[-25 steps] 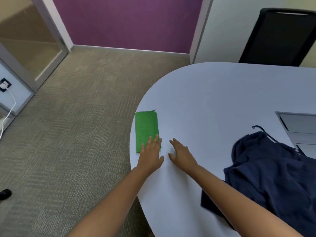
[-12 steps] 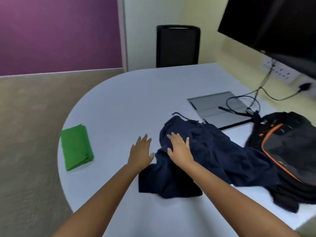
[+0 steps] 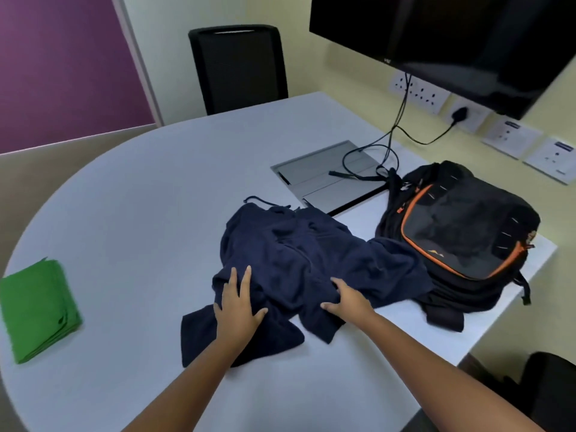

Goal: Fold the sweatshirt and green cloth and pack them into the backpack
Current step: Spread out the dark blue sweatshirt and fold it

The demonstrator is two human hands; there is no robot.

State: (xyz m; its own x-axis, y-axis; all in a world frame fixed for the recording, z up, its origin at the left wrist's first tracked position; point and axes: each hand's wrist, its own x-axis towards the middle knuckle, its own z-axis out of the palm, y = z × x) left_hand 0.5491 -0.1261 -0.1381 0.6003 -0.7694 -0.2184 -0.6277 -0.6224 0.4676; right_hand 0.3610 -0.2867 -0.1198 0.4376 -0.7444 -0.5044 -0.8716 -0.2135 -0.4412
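A crumpled navy sweatshirt (image 3: pixel 299 260) lies in the middle of the white table (image 3: pixel 149 213). My left hand (image 3: pixel 238 304) rests flat on its near left part, fingers straight. My right hand (image 3: pixel 347 299) lies on the cloth a little to the right, its fingertips curled into a fold. The folded green cloth (image 3: pixel 37 310) sits at the table's left edge, apart from both hands. A black backpack with orange trim (image 3: pixel 461 235) lies on the right, touching the sweatshirt's far side.
A grey cable hatch (image 3: pixel 324 179) with black cables sits behind the sweatshirt. A black chair (image 3: pixel 240 67) stands at the far side. A dark wall screen (image 3: pixel 452 35) and sockets are on the right. The table's right edge runs close behind the backpack.
The view swung right from the green cloth to the sweatshirt. Both hands left the green cloth and moved onto the sweatshirt; the left hand went from the bare table onto the fabric.
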